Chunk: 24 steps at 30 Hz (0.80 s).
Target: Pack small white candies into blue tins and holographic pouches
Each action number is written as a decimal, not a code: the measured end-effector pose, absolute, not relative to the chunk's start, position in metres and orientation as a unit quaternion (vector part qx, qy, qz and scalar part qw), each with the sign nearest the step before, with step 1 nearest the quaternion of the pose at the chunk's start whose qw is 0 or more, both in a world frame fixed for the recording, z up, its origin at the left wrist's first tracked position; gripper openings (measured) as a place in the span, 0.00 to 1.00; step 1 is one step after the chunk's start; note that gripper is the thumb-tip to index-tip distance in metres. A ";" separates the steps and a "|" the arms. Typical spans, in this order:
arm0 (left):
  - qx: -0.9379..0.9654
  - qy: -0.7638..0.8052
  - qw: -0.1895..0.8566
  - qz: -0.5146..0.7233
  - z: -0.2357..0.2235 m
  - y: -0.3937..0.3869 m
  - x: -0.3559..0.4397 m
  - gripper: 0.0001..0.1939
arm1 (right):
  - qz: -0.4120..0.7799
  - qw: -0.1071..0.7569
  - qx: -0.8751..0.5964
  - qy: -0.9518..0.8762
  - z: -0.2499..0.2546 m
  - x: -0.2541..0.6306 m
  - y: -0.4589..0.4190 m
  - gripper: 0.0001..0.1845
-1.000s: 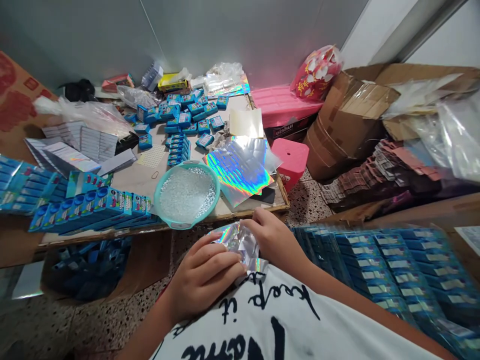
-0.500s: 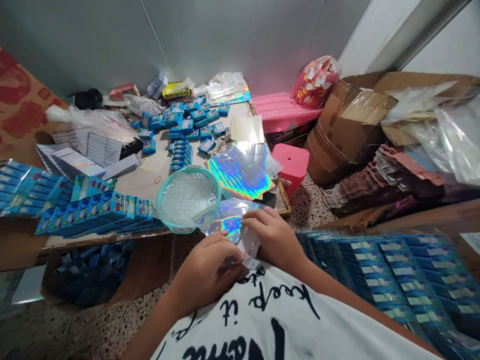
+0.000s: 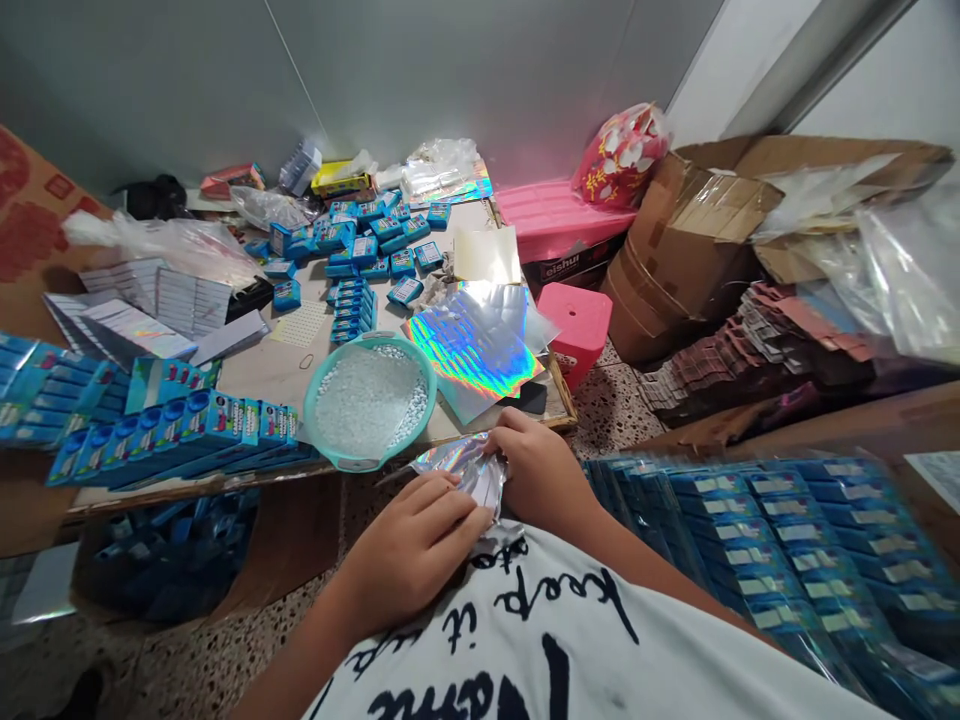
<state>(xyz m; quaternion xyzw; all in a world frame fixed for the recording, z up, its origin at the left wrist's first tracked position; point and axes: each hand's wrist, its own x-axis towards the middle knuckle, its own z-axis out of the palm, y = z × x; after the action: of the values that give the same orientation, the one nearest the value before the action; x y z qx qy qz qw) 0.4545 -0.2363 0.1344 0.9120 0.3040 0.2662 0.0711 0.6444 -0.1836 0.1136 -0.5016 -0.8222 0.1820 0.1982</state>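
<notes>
Close to my shirt front, a crumpled shiny holographic sheet point(image 3: 459, 458) is held between both hands. My left hand point(image 3: 420, 535) is closed on its near left side, fingers pressed together. My right hand point(image 3: 541, 468) has its fingers curled round the right edge. Part of the sheet is hidden under the fingers. Just beyond the hands, at the table's front edge, sits a turquoise basin point(image 3: 358, 462) with small whitish pieces and a clear film in it. To its right lie flat holographic sheets point(image 3: 480, 335).
Small blue boxes point(image 3: 364, 250) are scattered over the table, and rows of blue packs point(image 3: 150, 430) line its left front. A pink stool point(image 3: 574, 325) and cardboard boxes point(image 3: 660, 260) stand on the right. Wrapped blue packs point(image 3: 780, 540) lie beside my right arm.
The sheet in my hands has been drawn down and crumpled; less of it shows over the basin. My left fingers have closed further over it. The view has shifted slightly.
</notes>
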 end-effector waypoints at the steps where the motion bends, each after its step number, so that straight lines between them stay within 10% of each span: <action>1: 0.914 0.303 0.076 0.261 0.133 -0.235 0.455 0.09 | 0.186 0.181 -0.505 -0.823 0.114 0.644 -0.183 0.12; 17: 0.832 0.424 0.209 0.291 0.127 -0.222 0.451 0.09 | 0.433 0.163 -0.258 -0.848 0.136 0.664 -0.176 0.07; 24: 0.853 0.353 0.241 0.298 0.128 -0.219 0.449 0.11 | 0.570 0.139 -0.179 -0.790 0.130 0.667 -0.176 0.26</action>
<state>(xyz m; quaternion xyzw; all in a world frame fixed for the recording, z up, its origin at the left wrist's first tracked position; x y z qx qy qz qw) 0.4487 -0.2192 0.1282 0.8533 0.3531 0.2982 0.2415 0.6666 -0.1755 0.1303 -0.1795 -0.7900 0.5695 0.1391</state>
